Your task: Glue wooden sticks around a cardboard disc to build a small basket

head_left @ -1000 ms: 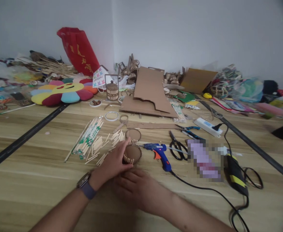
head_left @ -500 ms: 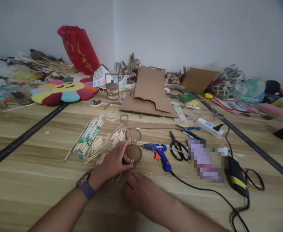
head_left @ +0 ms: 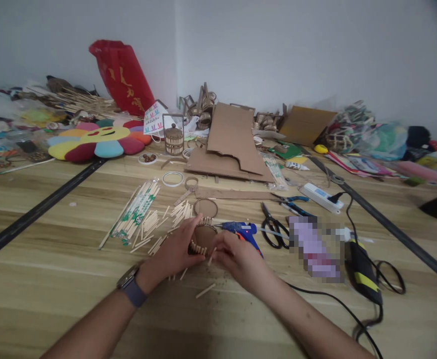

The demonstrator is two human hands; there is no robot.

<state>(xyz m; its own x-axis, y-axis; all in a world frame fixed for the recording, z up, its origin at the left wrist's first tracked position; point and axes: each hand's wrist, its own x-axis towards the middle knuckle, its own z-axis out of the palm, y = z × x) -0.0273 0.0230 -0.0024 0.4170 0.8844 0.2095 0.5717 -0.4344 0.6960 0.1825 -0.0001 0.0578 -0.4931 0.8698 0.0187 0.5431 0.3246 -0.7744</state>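
Observation:
My left hand [head_left: 179,247] is curled around the left side of a round cardboard piece [head_left: 205,237] edged with short wooden sticks, thumb at the near rim and fingers at the far rim. At its right rim, my right hand [head_left: 236,257] pinches a short wooden stick [head_left: 211,257] between thumb and fingers. Just behind lies a second cardboard ring [head_left: 206,208]. A blue glue gun [head_left: 242,228] rests to the right, partly covered by my right hand. Loose cut sticks [head_left: 149,227] are scattered left of my left hand, and a single stick [head_left: 205,290] lies nearer to me.
Black scissors [head_left: 274,227], pliers [head_left: 291,202] and a white power strip [head_left: 321,197] lie to the right. A black cord [head_left: 315,293] runs across the near right. Cardboard sheets [head_left: 233,139], a flower cushion [head_left: 102,139] and a small lidded stick bucket [head_left: 174,139] stand behind.
My right hand has moved up from the tabletop below the round piece to its right rim, bringing a short stick. It uncovers a loose stick on the table. My left hand stays in place.

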